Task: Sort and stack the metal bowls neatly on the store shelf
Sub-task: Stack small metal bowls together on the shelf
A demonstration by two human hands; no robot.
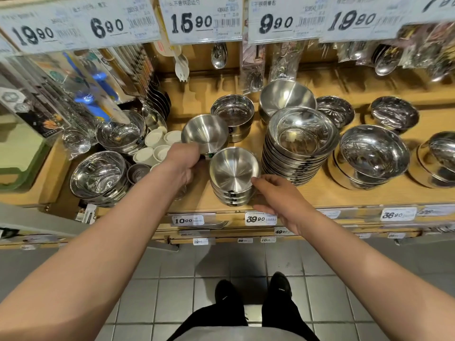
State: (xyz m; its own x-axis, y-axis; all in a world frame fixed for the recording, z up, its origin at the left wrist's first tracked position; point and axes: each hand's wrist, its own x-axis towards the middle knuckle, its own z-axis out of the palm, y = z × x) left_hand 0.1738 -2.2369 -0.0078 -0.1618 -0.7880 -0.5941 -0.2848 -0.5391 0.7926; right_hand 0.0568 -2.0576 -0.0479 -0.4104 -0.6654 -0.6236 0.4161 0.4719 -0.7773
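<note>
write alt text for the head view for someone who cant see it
A person's left hand grips a tilted metal bowl while the right hand touches a short stack of matching bowls on a wooden store shelf. A taller bowl stack stands to its right, under hanging price tags.

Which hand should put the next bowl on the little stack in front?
The left hand: it already grips a loose bowl right beside the short stack. The right hand only steadies that stack.
</note>
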